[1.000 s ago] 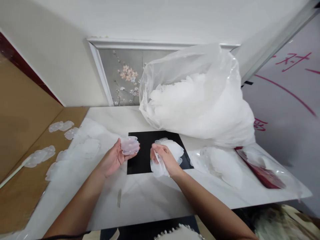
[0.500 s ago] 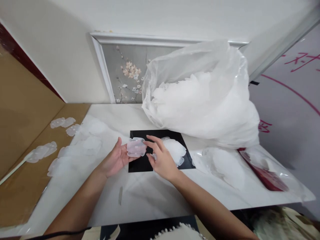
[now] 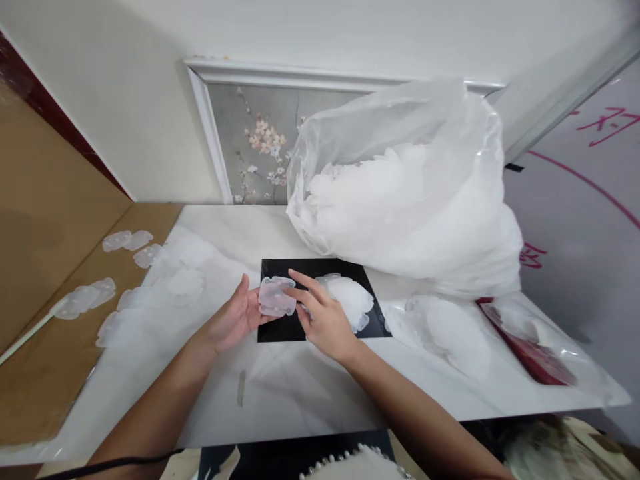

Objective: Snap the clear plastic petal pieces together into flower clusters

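Frame centre: left hand (image 3: 233,320) grips translucent plastic piece (image 3: 277,297) at its left edge, held just above black mat (image 3: 285,330). Right hand (image 3: 323,319) not gripping — index fingertip touches piece's right edge.

Step, as judged: handling single piece; next move needs two-handed control of thin flexible edge.

Right of centre: piece pile (image 3: 350,300) on mat. Upper right — bulging clear bag (image 3: 405,193), well apart.

A white marble counter (image 3: 300,393) stands against a plain cream wall (image 3: 125,100), where a white-framed blossom painting (image 3: 255,153) leans, with brown cardboard (image 3: 45,220) at left.
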`<action>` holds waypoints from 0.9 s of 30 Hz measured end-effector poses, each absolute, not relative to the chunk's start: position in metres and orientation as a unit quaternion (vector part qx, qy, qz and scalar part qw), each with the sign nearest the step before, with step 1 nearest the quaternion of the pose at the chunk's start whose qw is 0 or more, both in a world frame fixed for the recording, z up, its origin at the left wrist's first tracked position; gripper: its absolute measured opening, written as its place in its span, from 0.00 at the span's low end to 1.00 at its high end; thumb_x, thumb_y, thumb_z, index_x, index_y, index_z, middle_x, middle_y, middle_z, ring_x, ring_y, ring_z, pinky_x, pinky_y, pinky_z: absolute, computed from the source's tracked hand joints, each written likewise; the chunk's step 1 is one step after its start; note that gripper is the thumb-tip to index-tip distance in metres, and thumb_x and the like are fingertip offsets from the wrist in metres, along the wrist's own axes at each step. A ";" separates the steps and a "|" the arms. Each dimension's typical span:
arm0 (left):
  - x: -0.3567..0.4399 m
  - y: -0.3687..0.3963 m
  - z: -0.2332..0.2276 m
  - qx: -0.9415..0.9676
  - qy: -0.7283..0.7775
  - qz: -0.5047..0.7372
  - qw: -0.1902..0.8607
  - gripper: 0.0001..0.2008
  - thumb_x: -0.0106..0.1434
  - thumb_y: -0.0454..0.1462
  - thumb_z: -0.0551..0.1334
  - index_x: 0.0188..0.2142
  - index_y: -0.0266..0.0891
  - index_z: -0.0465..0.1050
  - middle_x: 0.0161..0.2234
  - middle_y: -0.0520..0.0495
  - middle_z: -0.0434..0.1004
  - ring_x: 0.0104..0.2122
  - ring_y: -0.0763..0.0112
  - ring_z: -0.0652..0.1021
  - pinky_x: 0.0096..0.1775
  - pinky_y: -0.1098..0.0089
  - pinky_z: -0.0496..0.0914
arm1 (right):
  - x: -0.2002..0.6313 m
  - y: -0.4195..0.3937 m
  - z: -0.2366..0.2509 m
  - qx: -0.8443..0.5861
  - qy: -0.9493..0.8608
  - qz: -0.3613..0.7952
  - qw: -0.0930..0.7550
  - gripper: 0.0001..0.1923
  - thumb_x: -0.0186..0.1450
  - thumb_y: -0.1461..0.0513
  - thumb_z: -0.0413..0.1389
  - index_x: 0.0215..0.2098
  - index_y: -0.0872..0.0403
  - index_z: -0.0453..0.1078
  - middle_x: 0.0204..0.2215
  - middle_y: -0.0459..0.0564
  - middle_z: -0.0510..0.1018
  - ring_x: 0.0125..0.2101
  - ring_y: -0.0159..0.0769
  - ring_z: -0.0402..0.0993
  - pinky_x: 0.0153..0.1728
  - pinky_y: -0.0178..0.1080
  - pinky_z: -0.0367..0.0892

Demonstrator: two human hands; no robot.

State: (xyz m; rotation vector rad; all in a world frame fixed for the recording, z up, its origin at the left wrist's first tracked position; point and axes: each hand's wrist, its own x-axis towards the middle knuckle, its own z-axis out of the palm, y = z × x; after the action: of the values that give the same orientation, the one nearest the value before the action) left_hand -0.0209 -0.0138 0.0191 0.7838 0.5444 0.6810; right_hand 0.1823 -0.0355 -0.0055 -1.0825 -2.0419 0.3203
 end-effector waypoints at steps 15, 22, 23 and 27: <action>-0.128 0.019 0.032 0.605 0.788 0.109 0.038 0.25 0.65 0.44 0.57 0.59 0.37 0.68 0.61 0.31 0.63 0.60 0.35 0.63 0.53 0.44 0.64 | 0.183 -0.027 0.003 -0.380 -0.348 0.736 0.438 0.21 0.51 0.52 0.68 0.38 0.53 0.74 0.22 0.43 0.77 0.18 0.27 0.65 0.19 0.31 0.58; -0.138 0.018 0.027 0.633 0.771 0.017 0.063 0.24 0.61 0.40 0.60 0.56 0.35 0.71 0.52 0.29 0.71 0.56 0.38 0.68 0.51 0.51 0.66 | 0.187 -0.025 0.002 -0.363 -0.294 0.775 0.426 0.18 0.50 0.56 0.69 0.37 0.53 0.75 0.20 0.41 0.75 0.13 0.24 0.61 0.13 0.30 0.51; -0.135 0.019 0.027 0.635 0.770 0.020 0.060 0.22 0.61 0.39 0.60 0.54 0.34 0.73 0.51 0.30 0.72 0.55 0.39 0.69 0.52 0.52 0.65 | 0.187 -0.024 0.002 -0.360 -0.289 0.777 0.428 0.18 0.50 0.56 0.68 0.36 0.53 0.75 0.20 0.40 0.75 0.13 0.24 0.61 0.13 0.30 0.51; -0.128 0.022 0.031 0.641 0.763 0.066 0.048 0.17 0.61 0.40 0.59 0.45 0.33 0.78 0.44 0.32 0.74 0.49 0.44 0.73 0.53 0.54 0.64 | 0.188 -0.023 0.001 -0.352 -0.275 0.780 0.438 0.17 0.49 0.57 0.68 0.36 0.53 0.75 0.19 0.40 0.76 0.11 0.24 0.61 0.13 0.31 0.50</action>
State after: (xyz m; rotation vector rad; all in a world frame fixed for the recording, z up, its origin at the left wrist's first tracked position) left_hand -0.1280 0.0216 0.0306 1.9558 2.3258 0.2019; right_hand 0.1884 -0.0233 0.0011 -0.8755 -0.6837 1.9398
